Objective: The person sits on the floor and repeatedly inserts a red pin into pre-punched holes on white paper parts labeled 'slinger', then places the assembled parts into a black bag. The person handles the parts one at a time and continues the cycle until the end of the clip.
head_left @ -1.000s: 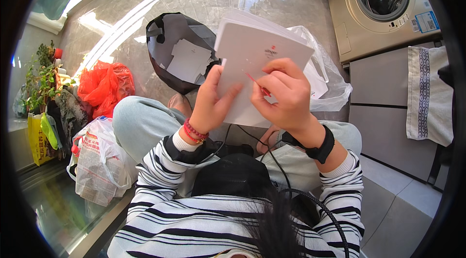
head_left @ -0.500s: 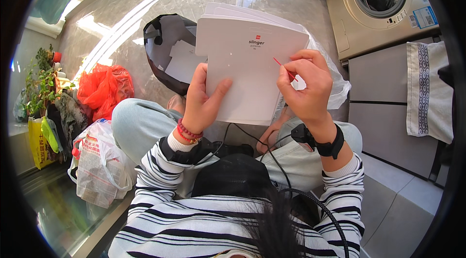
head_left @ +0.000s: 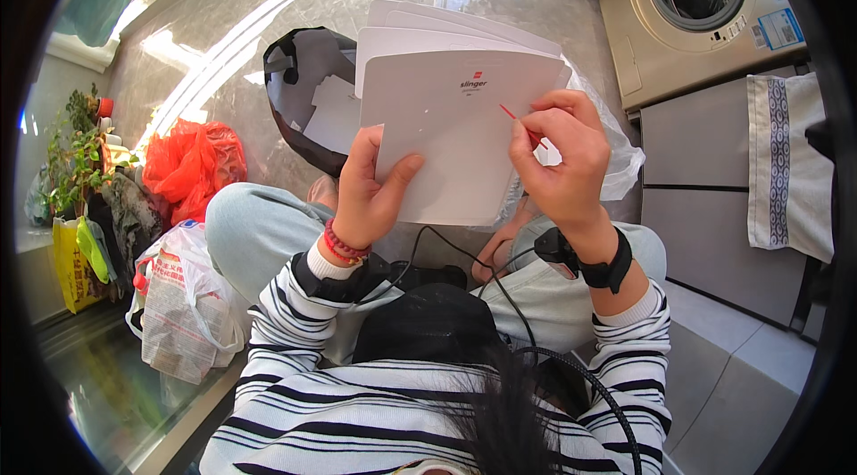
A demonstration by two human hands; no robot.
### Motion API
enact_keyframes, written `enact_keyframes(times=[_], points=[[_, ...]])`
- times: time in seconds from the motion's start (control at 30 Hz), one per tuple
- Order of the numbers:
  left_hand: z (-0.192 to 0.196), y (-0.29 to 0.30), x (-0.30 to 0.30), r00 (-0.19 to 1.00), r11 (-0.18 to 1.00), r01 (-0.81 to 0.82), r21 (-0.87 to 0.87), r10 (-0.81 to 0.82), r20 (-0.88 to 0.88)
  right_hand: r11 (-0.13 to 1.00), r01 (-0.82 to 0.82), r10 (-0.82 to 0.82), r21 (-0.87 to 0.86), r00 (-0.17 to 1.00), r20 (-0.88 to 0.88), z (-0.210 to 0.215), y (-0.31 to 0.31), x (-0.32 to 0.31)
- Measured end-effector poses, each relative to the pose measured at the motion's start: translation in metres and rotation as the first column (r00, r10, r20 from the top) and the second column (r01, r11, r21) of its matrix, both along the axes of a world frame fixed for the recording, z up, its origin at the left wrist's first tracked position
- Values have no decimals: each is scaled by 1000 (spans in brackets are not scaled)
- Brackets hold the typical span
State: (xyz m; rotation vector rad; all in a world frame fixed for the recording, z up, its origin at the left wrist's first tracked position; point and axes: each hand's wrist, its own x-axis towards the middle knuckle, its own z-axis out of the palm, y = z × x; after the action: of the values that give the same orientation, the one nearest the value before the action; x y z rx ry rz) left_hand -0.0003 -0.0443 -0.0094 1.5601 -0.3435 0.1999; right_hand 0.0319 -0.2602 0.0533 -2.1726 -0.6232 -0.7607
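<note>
My left hand grips several white cards by their left edge, thumb on the front one. The cards are fanned, the rear ones showing above the front card, which carries small printing near its top. In my right hand, a thin red strip, perhaps a tie or stick, is pinched between thumb and fingertips, close to the cards' right side. Just left of the cards, a dark open bag with a grey inside stands on the floor and holds more white cards.
Behind my right hand lies a clear plastic bag. To the left are a red plastic bag, a white plastic bag and potted plants. A washing machine and a hanging towel are at right. Black cables cross my lap.
The front card has tilted and dropped slightly against those behind, so more of the rear cards shows above it. My right hand has barely moved, still pinching the red strip.
</note>
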Motion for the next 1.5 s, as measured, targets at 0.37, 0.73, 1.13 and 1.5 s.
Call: enact_keyframes(times=[0.37,0.73,1.13,1.5], points=[[0,0,-5,999,998,-32,53,30,33,998,58,-57,-3,996,66,-3,9,-1],[7,-5,2,990,984,-73,-160,52,-130,999,-37,37,4,998,45,0,7,-4],[8,-4,-2,993,991,-81,-107,72,-89,999,-14,16,-36,999,48,-1,9,-2],[6,0,5,991,986,-58,-154,38,-131,999,-34,36,38,998,-44,3,-3,-6]])
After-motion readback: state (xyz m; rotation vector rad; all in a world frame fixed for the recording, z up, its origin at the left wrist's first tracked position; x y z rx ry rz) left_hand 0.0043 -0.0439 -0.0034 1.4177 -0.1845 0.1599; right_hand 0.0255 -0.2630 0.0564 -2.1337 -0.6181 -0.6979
